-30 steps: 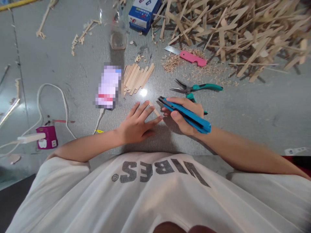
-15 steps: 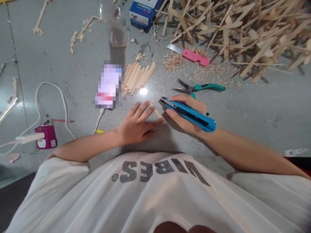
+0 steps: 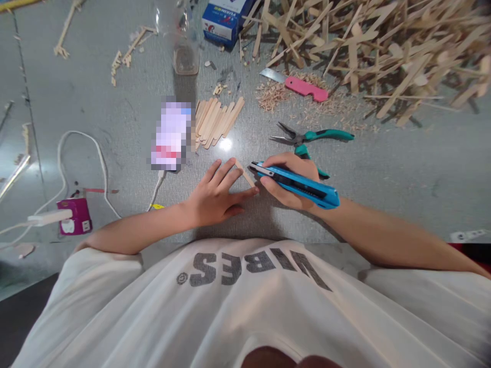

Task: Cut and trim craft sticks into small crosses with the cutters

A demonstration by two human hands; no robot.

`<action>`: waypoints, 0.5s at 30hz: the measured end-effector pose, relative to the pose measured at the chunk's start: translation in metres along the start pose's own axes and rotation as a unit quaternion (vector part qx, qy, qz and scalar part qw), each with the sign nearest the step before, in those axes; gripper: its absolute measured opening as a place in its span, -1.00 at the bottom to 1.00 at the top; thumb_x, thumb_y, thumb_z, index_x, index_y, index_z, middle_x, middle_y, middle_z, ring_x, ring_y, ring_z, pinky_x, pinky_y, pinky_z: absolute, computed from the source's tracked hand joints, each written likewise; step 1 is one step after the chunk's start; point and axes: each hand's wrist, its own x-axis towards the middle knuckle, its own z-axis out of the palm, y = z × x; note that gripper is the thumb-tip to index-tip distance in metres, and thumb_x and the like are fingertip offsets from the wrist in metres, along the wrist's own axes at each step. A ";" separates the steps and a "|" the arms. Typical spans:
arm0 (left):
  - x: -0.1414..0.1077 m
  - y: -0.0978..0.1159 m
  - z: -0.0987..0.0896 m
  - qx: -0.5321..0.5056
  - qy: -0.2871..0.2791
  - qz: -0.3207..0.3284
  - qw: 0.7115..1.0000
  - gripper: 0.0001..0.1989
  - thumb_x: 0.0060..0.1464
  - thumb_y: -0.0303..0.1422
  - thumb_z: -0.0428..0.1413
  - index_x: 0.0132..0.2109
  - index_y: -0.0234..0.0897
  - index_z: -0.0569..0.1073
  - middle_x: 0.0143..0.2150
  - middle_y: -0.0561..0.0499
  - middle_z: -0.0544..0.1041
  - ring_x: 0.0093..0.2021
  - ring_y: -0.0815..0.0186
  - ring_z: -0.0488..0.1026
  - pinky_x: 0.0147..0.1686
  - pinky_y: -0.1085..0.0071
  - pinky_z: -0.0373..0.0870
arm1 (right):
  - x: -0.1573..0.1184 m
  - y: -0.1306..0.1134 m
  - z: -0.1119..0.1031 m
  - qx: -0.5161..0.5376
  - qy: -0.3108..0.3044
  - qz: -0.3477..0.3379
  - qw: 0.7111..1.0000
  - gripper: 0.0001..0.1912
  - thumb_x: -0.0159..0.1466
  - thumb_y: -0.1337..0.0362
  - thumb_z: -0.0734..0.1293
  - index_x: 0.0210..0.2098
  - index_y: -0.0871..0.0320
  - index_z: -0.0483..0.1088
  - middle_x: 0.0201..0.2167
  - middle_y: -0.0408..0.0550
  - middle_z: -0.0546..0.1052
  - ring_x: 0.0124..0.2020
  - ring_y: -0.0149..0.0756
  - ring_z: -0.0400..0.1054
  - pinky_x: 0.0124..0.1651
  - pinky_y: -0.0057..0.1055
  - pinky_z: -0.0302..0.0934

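Note:
My left hand point(image 3: 218, 197) lies flat on the grey table, its fingers spread over a wooden craft stick point(image 3: 245, 175). Part of that stick shows between the fingers; the rest is covered. My right hand point(image 3: 289, 181) is wrapped round a blue utility knife point(image 3: 303, 188), whose tip points left, close to the stick but apart from it as far as I can see. Just beyond my right hand are green-handled pliers point(image 3: 303, 137) with their jaws apart. A small row of craft sticks point(image 3: 217, 121) lies past my left fingertips.
A large heap of craft sticks point(image 3: 368, 51) fills the far right. Before it, a pink folding knife point(image 3: 307, 89) lies open among wood shavings point(image 3: 272, 97). A phone point(image 3: 171, 135) on a white cable, a blue box point(image 3: 222, 23), a clear container point(image 3: 186, 59) and a purple power adapter point(image 3: 74, 217) also lie about.
My right hand has tilted the utility knife slightly and shifted it a little to the left, toward the stick. My left hand stays in place on the stick.

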 end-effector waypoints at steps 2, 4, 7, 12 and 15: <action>0.000 0.000 -0.001 -0.005 -0.014 -0.004 1.000 -0.29 0.43 -0.03 0.28 0.63 0.21 0.36 0.54 -0.23 0.40 0.68 -0.35 0.24 0.60 -0.42 0.22 | -0.001 0.001 -0.001 -0.008 -0.001 -0.003 1.000 -0.81 0.50 0.05 0.45 0.03 -0.06 0.53 -0.18 -0.11 0.77 -0.29 -0.23 0.68 -0.18 -0.32 0.55; 0.000 0.000 -0.001 -0.004 -0.016 -0.003 1.000 -0.28 0.42 -0.02 0.29 0.63 0.21 0.36 0.54 -0.23 0.40 0.68 -0.36 0.23 0.60 -0.42 0.22 | -0.002 0.003 -0.001 -0.018 -0.003 -0.001 1.000 -0.79 0.51 0.01 0.43 0.02 -0.06 0.54 -0.20 -0.10 0.77 -0.31 -0.23 0.67 -0.20 -0.32 0.54; 0.000 0.000 -0.001 0.003 -0.001 0.007 1.000 -0.29 0.44 0.01 0.26 0.62 0.17 0.38 0.52 -0.23 0.41 0.65 -0.39 0.26 0.59 -0.41 0.25 | -0.004 0.003 -0.001 -0.030 -0.005 -0.005 1.000 -0.76 0.53 -0.04 0.39 0.00 -0.05 0.56 -0.23 -0.09 0.76 -0.31 -0.21 0.67 -0.23 -0.31 0.54; 0.000 0.001 -0.002 0.008 -0.009 0.010 1.000 -0.22 0.43 0.01 0.27 0.66 0.10 0.32 0.52 -0.26 0.40 0.65 -0.41 0.25 0.60 -0.38 0.20 | -0.005 0.000 0.000 -0.032 0.004 -0.031 0.999 -0.78 0.53 0.03 0.40 0.07 -0.04 0.56 -0.17 -0.11 0.79 -0.27 -0.23 0.71 -0.20 -0.34 0.55; 0.001 0.002 -0.003 0.014 -0.005 0.008 1.000 -0.22 0.43 0.01 0.27 0.66 0.07 0.32 0.49 -0.25 0.42 0.64 -0.38 0.27 0.60 -0.36 0.23 | -0.007 -0.001 0.002 -0.042 -0.001 -0.027 0.999 -0.77 0.52 0.04 0.43 0.10 -0.07 0.55 -0.21 -0.14 0.77 -0.29 -0.23 0.70 -0.24 -0.36 0.53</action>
